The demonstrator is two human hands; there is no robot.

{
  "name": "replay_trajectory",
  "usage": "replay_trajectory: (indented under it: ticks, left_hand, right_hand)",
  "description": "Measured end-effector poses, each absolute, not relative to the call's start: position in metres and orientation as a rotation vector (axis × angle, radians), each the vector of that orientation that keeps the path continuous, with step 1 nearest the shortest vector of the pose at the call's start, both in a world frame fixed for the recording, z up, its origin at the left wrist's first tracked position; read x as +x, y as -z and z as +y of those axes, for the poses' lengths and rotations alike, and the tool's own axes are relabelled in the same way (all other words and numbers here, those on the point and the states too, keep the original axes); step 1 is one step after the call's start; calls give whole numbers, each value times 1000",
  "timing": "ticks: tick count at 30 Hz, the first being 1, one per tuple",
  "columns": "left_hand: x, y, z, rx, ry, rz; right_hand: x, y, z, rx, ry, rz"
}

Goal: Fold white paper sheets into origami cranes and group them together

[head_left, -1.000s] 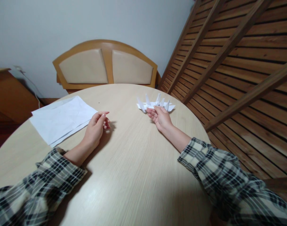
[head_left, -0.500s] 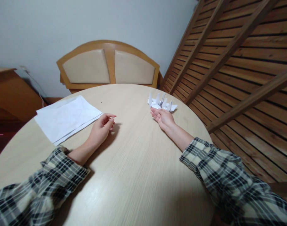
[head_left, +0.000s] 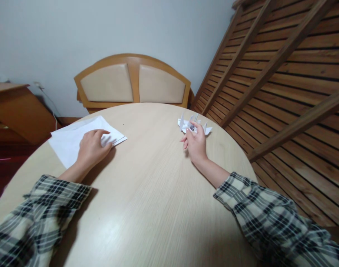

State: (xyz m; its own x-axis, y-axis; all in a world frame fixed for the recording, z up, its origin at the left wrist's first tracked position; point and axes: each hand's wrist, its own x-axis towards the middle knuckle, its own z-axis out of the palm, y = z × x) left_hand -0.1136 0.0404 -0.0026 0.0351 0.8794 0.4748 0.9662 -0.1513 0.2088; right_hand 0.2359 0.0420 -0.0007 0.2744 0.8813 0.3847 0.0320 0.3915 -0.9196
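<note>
My left hand (head_left: 92, 148) lies palm down on a stack of white paper sheets (head_left: 71, 139) at the left of the round table (head_left: 147, 193), fingers spread over the top sheet. My right hand (head_left: 196, 142) rests on its edge at the right, fingers loosely curled, holding nothing. Its fingertips are just short of several folded white paper cranes (head_left: 194, 125) clustered near the table's far right rim.
A wooden chair (head_left: 133, 83) with beige padding stands behind the table against a pale wall. A slatted wooden partition (head_left: 283, 74) runs along the right. A brown cabinet (head_left: 16, 111) sits at the left.
My left hand has moved left from the bare table onto the paper stack and flattened. My right hand has turned from palm-up to resting on its edge beside the cranes.
</note>
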Motion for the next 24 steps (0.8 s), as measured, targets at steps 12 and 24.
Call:
replay_trajectory:
  ticks: [12,24]
  left_hand:
    - [-141,9,46,-2324,509,-2070]
    - [-89,-24,14,-2201,1079,-1625]
  right_hand:
    - [229,12,43,-1017,-901,-1267]
    - [218,9,35,-1013,-1347,-1234]
